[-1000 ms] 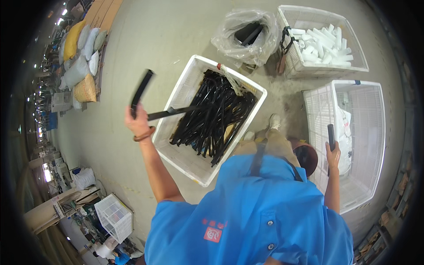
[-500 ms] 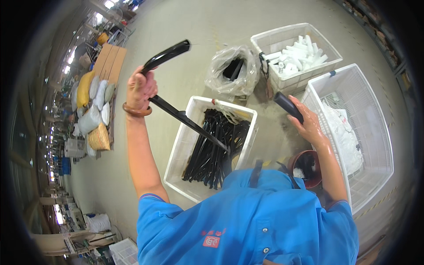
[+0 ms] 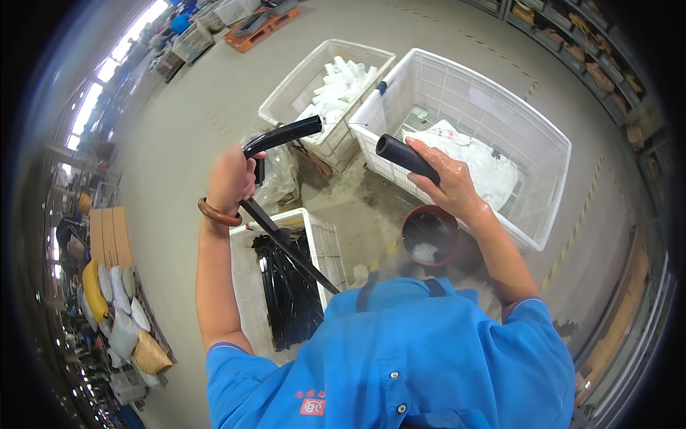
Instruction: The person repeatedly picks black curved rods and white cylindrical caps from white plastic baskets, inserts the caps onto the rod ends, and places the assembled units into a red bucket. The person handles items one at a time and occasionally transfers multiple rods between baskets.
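Left hand (image 3: 230,177) is closed around a long bent black tube (image 3: 282,136), gripping at the bend: the short curved end points up toward the big white crate (image 3: 543,143), the long straight leg runs down past the wrist toward the person's chest. Right hand (image 3: 450,187) is wrapped around a short black rubber hose piece (image 3: 404,154), its open end sticking out toward the tube's tip. The two ends are near each other but apart, both held in the air just in front of the big white crate.

Handling, my read:
- long tube looks stiff, keeps its shape under its own weight, light enough for one hand. Holding at the bend controls the tip well; further down the leg it would lever around.
- short hose looks rubbery and thick-walled, some give. Right hand looks wet or glossy, so expect slip. Grip mid-body, leave the mouth free.

Around it: a smaller crate of white parts (image 3: 336,86) sits beside the big white crate, a crate of black tubes (image 3: 286,286) and a dark red bucket (image 3: 429,232) on the floor in front of it.
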`<action>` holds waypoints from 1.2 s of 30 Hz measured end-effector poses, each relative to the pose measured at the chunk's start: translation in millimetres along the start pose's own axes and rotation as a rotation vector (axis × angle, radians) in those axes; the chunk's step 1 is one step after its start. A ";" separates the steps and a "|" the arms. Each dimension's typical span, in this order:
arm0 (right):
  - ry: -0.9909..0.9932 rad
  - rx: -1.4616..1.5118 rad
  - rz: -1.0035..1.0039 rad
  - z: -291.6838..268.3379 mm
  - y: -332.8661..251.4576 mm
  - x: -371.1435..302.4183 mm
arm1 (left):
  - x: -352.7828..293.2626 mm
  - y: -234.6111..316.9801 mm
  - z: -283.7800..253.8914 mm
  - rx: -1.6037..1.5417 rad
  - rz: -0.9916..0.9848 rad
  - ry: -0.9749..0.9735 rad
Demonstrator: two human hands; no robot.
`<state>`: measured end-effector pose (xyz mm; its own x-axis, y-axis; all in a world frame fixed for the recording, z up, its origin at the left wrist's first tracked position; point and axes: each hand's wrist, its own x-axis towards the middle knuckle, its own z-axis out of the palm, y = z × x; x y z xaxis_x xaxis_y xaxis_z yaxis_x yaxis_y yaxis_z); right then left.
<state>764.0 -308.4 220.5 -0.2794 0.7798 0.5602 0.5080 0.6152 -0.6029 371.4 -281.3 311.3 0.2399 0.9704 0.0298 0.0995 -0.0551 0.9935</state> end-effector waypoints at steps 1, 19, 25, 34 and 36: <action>0.060 0.011 -0.064 -5.2 0.9 -4.9 | 2.5 -0.2 9.8 -0.027 -0.045 -0.002; -0.347 0.249 0.000 -38.1 -17.2 21.0 | -1.4 -7.4 54.0 0.053 -0.170 -0.203; -0.868 0.825 0.549 -54.6 -9.9 55.2 | -1.2 -12.3 49.1 0.090 -0.171 -0.170; -0.713 0.057 0.080 -37.9 -22.4 77.7 | 2.1 -28.1 53.0 0.082 -0.234 -0.136; -0.561 -0.164 -0.022 -29.5 -17.7 75.7 | 4.4 -34.2 57.1 0.097 -0.250 -0.122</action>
<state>757.9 -263.8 290.4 -0.6575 0.7366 0.1586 0.6040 0.6411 -0.4735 424.2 -288.6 271.1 0.3097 0.9217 -0.2336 0.2607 0.1540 0.9531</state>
